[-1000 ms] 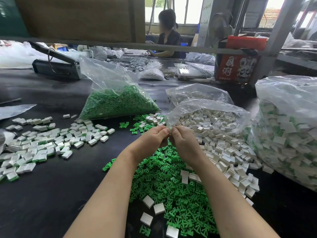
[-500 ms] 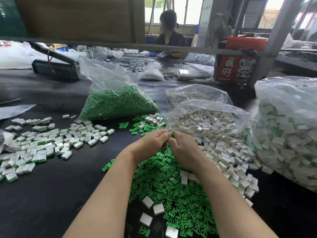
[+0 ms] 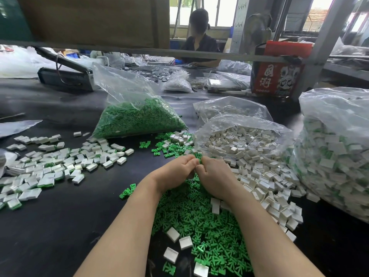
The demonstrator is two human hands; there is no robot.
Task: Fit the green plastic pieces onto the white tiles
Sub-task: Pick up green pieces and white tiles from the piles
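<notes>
— Looking at the two hands, where does the piece sit between them?

— Right at the meeting point. The left hand (image 3: 175,172) and right hand (image 3: 214,176) are drawn together knuckle to knuckle above the loose green pieces (image 3: 201,220) heaped near the table's (image 3: 60,226) front edge. A sliver of green (image 3: 200,160) shows between the fingertips, on the right hand's side.

— So the right hand has the green part?

— It looks that way: its fingers are curled and pinching that sliver. The left hand's fingers are curled too, closed on something I take for a white tile, though the tile itself is hidden.

— Which way does the join run?

— Across, left to right, I'd judge; the press would go hand toward hand. The piece's long axis I cannot tell.

— And the supply?

— White tiles (image 3: 265,182) spill from an open bag (image 3: 245,124) just right of the right hand, so that hand is nearer them. Finished tiles (image 3: 58,166) lie well apart toward the left edge, nearer the left hand.
</notes>
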